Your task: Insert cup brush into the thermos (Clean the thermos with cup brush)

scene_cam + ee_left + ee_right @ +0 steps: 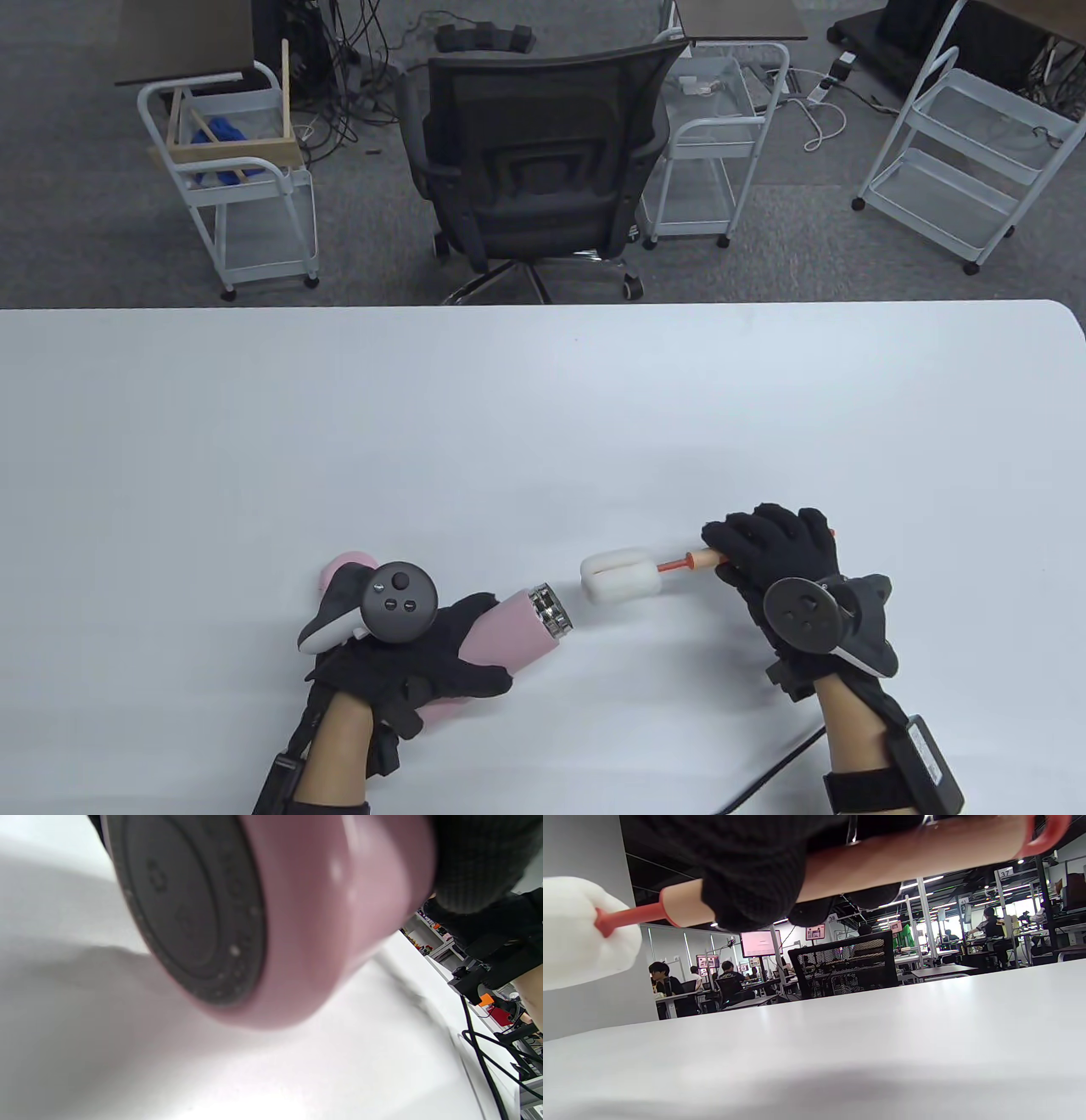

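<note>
My left hand [424, 658] grips a pink thermos [509, 637] around its body, holding it tilted above the table, its threaded steel mouth [553, 609] pointing right. Its grey base [186, 904] fills the left wrist view. My right hand [776, 552] holds the cup brush by its wooden handle [704, 559], roughly level above the table. The white sponge head [615, 576] points left and sits just right of the thermos mouth, a small gap apart. In the right wrist view the sponge [581, 933] is at the left and the handle [903, 853] runs under my fingers.
A pink lid-like object [344, 569] lies behind my left hand, partly hidden by the tracker. The white table [543, 407] stretches away beyond the hands. A black office chair [534, 170] and white carts [246, 170] stand past the far edge.
</note>
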`<action>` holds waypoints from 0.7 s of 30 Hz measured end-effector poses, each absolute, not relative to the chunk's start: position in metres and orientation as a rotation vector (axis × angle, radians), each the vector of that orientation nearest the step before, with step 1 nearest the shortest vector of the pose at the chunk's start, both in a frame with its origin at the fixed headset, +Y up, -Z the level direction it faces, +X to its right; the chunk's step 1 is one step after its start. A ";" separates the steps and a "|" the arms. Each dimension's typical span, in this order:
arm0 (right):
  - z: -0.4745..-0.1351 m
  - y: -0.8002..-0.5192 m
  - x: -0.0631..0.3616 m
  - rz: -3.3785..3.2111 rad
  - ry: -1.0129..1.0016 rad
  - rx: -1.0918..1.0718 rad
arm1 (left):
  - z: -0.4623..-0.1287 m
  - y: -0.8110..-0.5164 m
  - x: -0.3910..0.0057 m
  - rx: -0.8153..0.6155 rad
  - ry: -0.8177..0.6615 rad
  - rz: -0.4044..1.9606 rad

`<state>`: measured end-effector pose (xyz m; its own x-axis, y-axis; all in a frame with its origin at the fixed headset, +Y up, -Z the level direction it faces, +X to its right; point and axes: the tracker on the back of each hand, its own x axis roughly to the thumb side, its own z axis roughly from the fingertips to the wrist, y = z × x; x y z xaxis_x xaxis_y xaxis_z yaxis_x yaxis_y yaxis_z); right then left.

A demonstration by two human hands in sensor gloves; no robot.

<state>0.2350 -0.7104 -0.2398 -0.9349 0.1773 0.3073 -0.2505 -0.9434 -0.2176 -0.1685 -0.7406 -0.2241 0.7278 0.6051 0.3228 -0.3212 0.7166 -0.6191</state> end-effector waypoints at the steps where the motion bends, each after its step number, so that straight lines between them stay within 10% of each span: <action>1: -0.240 -0.710 0.234 2.853 -0.381 0.430 | -0.224 -0.741 -0.168 -0.563 -0.543 0.539; 21: -0.215 -0.718 0.159 2.941 -0.430 0.785 | -0.223 -0.745 -0.165 -0.591 -0.547 0.482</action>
